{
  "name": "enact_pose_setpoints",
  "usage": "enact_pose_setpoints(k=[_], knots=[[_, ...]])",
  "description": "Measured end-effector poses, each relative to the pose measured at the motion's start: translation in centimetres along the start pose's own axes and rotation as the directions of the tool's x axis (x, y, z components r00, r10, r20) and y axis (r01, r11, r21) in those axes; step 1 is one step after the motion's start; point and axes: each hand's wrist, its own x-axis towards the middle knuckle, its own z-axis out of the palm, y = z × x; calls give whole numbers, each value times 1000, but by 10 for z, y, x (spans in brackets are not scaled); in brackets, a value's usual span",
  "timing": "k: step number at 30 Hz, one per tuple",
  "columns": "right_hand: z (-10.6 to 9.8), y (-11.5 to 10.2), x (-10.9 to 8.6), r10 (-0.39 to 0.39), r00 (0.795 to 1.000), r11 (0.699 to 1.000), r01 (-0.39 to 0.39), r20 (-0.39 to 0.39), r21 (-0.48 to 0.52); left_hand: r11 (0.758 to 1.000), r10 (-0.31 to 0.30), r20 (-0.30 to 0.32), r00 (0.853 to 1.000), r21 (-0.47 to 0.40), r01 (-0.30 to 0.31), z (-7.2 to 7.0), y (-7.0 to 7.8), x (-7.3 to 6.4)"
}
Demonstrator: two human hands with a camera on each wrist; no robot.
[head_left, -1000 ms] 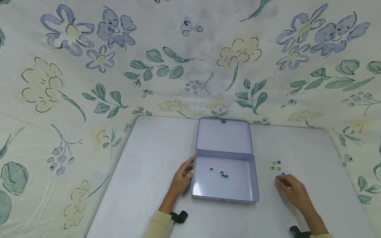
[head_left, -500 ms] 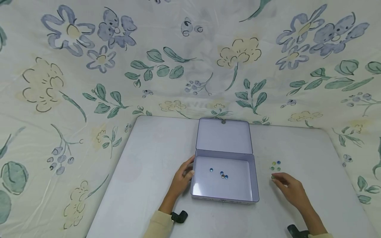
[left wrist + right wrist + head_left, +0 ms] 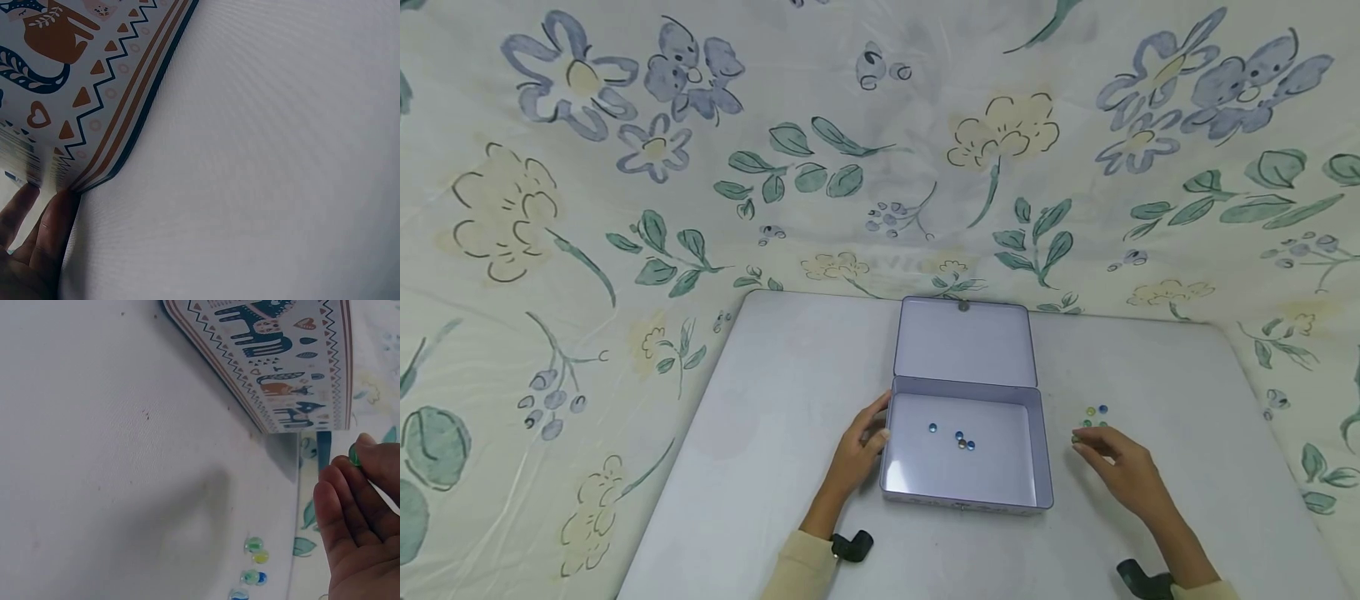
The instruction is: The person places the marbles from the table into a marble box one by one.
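My right hand (image 3: pixel 1123 475) pinches a green marble (image 3: pixel 354 454) between thumb and fingertips, right of the metal box (image 3: pixel 1042 450). The box stands with its lid (image 3: pixel 966 342) folded back. Several marbles lie on its floor: a light blue marble (image 3: pixel 932 427) apart from a small cluster with a dark blue marble (image 3: pixel 971 446). My left hand (image 3: pixel 852 457) rests its fingers against the box's left wall; in the left wrist view the fingertips touch the patterned side near a corner. Just beyond my right fingertips, a yellow marble (image 3: pixel 1091 411) and a blue marble (image 3: pixel 1102 409) lie near green ones.
The white table (image 3: pixel 797 367) ends at a floral cloth (image 3: pixel 820 208) behind and at both sides. The raised lid reaches almost to the table's back edge. Another marble (image 3: pixel 239 594) with blue streaks shows at the bottom of the right wrist view.
My right hand has moved left toward the box, carrying the green marble. A blue marble by its fingers has gone out of sight behind the hand. The left hand and box stay put.
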Motion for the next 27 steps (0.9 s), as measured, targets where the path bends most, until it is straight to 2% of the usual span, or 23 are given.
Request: enact_pose_setpoints(k=[12,19,27], knots=[[6,-15,15,-69,997,997,69,21,-22,1000,1,-5,1000,6,-1,0,1,0],[12,-28,24,-116,992,993,115,57,33,1000,-6,15,1000,-7,6,-1,1,0],[23,-38,35,-179,982,978,172,53,117,1000,-10,19,1000,1,10,-1,1,0]])
